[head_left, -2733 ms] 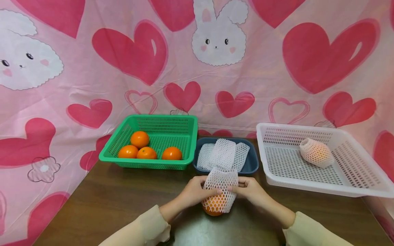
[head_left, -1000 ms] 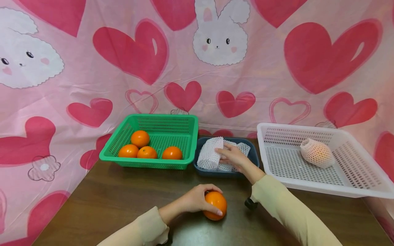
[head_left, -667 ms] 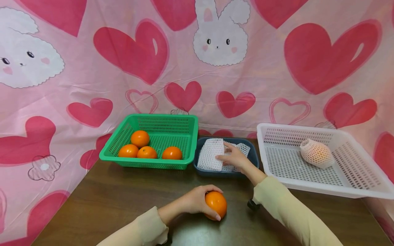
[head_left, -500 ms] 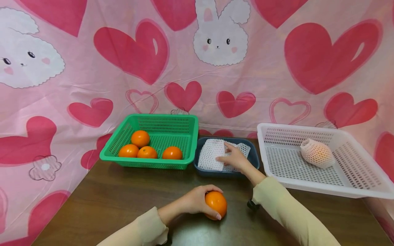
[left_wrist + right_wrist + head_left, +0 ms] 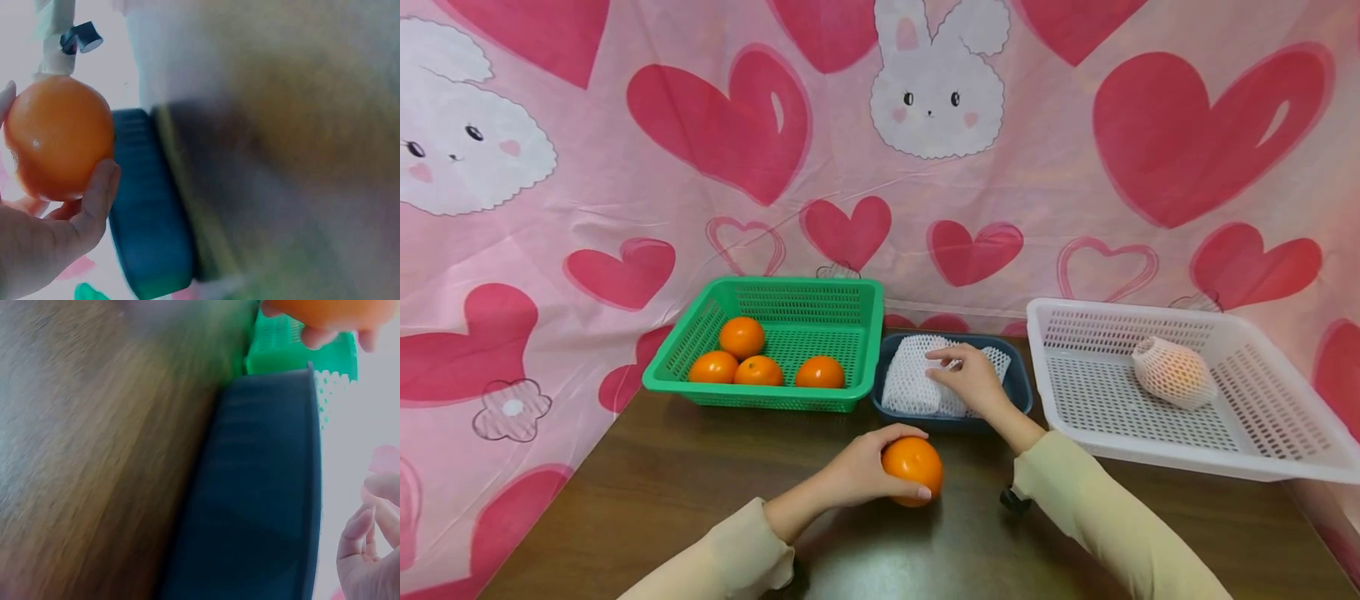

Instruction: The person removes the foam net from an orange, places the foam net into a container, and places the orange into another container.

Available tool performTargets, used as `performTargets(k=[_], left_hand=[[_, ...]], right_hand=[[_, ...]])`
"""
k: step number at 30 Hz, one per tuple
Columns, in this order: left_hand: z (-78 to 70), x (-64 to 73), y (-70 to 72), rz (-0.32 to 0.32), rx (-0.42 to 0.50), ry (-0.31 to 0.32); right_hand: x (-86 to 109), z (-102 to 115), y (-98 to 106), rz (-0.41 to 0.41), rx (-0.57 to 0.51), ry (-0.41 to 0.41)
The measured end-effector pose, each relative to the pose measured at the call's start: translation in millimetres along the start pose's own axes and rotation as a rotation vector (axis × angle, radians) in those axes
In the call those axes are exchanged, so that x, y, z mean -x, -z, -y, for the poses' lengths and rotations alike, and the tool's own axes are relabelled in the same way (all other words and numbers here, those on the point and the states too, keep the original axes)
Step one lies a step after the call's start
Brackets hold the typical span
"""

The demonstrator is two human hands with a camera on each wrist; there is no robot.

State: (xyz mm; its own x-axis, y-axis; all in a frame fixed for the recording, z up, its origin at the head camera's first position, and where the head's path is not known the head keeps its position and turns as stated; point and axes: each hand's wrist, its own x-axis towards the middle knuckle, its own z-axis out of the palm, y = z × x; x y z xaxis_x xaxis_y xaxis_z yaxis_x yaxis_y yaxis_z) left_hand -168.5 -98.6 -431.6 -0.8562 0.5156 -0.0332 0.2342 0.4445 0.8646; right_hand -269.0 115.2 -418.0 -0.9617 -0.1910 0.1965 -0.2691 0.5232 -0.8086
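Note:
My left hand (image 5: 857,473) grips a bare orange (image 5: 913,472) in front of the blue tray; thumb and fingers wrap its left side in the head view. In the left wrist view the orange (image 5: 60,139) sits between thumb and fingertips. My right hand (image 5: 976,385) hovers over the dark blue tray (image 5: 1018,387), thumb and index finger apart with nothing pinched between them. White foam fruit nets (image 5: 913,379) lie in that tray, partly hidden behind the right hand. The right wrist view shows the right hand (image 5: 375,556) beyond the tray's side (image 5: 250,487).
A green basket (image 5: 760,398) with several oranges (image 5: 742,338) stands at the back left. At the back right is a white basket (image 5: 1157,457) holding one netted fruit (image 5: 1174,372). A pink heart-print cloth (image 5: 850,167) hangs behind the brown table (image 5: 715,475).
Earlier both hands held a net over the orange; then the net lay in the tray. My left hand has since shifted the orange away from me and slightly left. The right hand's fingers shifted slightly.

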Motion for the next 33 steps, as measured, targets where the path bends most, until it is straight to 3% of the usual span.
performTargets(k=[5, 13, 20, 25, 33], left_hand=[[-8.8, 5.3, 10.3, -0.052, 0.002, -0.002], [-19.8, 15.5, 26.7, -0.109, -0.007, -0.019], [-28.8, 22.8, 53.2, -0.164, -0.017, -0.013], [-34.3, 26.7, 72.9, -0.216, -0.014, 0.033], [-33.3, 23.0, 108.6, -0.314, 0.023, 0.034]], right_hand=[[0.3, 5.3, 1.4, 0.023, -0.033, 0.032], [-1.9, 17.7, 2.8, 0.061, -0.078, 0.014], [-0.8, 34.9, 0.0, 0.104, -0.159, 0.027], [-0.5, 44.3, -7.4, 0.143, -0.214, 0.025], [-4.6, 55.5, -19.5, 0.241, -0.33, 0.025]])
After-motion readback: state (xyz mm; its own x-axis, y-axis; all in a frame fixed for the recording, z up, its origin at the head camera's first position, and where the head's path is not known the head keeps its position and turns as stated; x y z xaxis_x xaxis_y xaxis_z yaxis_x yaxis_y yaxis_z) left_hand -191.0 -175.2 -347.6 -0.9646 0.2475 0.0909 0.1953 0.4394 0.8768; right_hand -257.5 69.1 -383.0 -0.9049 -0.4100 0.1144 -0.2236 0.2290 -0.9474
